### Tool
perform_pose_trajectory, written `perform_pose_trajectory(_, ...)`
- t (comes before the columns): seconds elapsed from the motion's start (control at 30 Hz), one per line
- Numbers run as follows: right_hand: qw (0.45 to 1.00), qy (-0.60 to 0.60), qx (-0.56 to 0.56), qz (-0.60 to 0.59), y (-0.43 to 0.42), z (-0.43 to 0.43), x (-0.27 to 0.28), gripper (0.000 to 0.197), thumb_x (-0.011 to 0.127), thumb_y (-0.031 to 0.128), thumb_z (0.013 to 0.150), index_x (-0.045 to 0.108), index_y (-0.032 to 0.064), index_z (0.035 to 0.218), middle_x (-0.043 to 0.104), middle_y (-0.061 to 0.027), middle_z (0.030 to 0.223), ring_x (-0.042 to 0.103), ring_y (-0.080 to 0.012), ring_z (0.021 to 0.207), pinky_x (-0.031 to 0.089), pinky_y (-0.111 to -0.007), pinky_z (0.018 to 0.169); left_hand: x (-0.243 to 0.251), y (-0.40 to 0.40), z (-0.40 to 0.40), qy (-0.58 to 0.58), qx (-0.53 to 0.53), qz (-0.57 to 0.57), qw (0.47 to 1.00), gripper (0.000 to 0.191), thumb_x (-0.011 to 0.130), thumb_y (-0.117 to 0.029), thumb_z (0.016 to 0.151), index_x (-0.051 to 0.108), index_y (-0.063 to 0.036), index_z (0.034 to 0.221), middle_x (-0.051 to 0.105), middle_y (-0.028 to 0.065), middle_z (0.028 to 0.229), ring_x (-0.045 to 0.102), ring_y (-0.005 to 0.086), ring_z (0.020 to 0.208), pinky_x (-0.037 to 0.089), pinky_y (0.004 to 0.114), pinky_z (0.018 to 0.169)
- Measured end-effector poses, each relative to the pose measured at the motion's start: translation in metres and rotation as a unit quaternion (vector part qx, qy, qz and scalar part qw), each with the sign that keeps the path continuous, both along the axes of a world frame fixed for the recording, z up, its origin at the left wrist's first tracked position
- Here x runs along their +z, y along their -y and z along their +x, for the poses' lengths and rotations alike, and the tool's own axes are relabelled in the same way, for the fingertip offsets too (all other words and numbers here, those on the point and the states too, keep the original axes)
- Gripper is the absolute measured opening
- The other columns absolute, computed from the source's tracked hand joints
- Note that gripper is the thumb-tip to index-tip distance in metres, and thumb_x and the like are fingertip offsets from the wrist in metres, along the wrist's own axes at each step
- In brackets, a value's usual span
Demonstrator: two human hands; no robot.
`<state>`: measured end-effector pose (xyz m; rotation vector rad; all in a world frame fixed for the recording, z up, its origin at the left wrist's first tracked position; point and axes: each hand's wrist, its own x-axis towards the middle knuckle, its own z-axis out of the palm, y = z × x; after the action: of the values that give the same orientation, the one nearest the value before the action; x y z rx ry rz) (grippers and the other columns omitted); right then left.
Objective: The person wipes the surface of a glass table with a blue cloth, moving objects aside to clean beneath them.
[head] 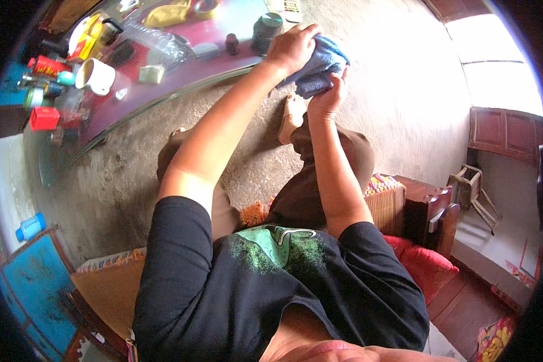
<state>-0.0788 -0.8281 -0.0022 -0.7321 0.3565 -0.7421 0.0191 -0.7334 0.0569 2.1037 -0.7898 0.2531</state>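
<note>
A bunched blue cloth (316, 72) is held out in front of me, above the floor just past the table's right end. My left hand (294, 47) grips its upper left side, with the fingers curled over the top. From below and the right, my right hand (331, 94) grips the lower part. The folds hide some fingertips of both hands. Close by my left hand stands a dark cylindrical object (268, 30) on the glass-topped table (172, 88).
The table also bears a white mug (95, 77), a red box (44, 118), clear plastic packaging (158, 43), a small dark jar (231, 44) and a roll of tape (207, 8). My foot (292, 118) rests on the concrete floor (258, 163). A stool (473, 190) stands at the right.
</note>
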Motion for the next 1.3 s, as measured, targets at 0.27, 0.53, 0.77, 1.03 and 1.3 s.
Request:
perform_pose_trajectory(0.27,0.996,0.000,-0.056,0.063,0.056,0.069,-0.070,0.033,0.057,0.022,0.093,0.047,0.0055,0.119,0.057,-0.0142,0.116,0.060,-0.0266,0.102,0.054,-0.043,0.085,-0.032,0.062,0.031,0.104,0.025,0.273,0.956,0.039,0.046,-0.027,0.093,0.053,-0.0331,0.130,0.039,0.0032,0.144,0.029,0.0335,0.137,0.023,0.062,0.108)
perform_pose_trajectory(0.53,0.999,-0.014,-0.038,0.033,0.026,0.097,-0.098,0.050,0.027,0.037,0.100,0.038,0.0068,0.138,0.044,-0.0160,0.139,0.043,-0.0324,0.127,0.034,-0.047,0.107,-0.081,0.038,0.015,0.160,-0.003,0.282,0.946,0.045,0.040,-0.042,0.096,0.045,-0.0299,0.139,0.035,-0.0032,0.150,0.028,0.0281,0.139,0.015,0.064,0.109)
perform_pose_trajectory(0.77,0.990,0.025,0.072,0.121,-0.049,0.079,-0.095,0.057,0.025,0.045,0.098,0.035,0.0115,0.143,0.039,-0.0099,0.145,0.039,-0.0300,0.131,0.030,-0.044,0.110,-0.087,-0.014,0.014,0.171,-0.027,0.261,0.950,0.044,0.046,-0.042,0.093,0.050,-0.0261,0.134,0.042,-0.0027,0.146,0.037,0.0223,0.135,0.028,0.048,0.110)
perform_pose_trajectory(1.03,0.985,-0.090,0.126,0.078,-0.165,0.052,-0.059,0.051,0.035,0.036,0.100,0.033,0.0055,0.142,0.042,-0.0138,0.139,0.044,-0.0274,0.127,0.037,-0.040,0.106,-0.083,-0.138,-0.001,0.189,-0.004,0.246,0.951,0.042,0.042,-0.032,0.096,0.049,-0.0261,0.136,0.041,-0.0026,0.147,0.037,0.0237,0.135,0.029,0.047,0.110)
perform_pose_trajectory(1.3,0.947,-0.149,0.272,0.081,-0.276,0.029,-0.073,0.037,0.040,0.024,0.094,0.049,0.0028,0.123,0.056,-0.0103,0.117,0.054,-0.0198,0.107,0.043,-0.037,0.093,-0.064,-0.273,-0.036,0.166,0.073,0.338,0.924,0.046,0.041,-0.023,0.094,0.046,-0.0293,0.139,0.039,-0.0038,0.149,0.040,0.0238,0.132,0.032,0.043,0.107)
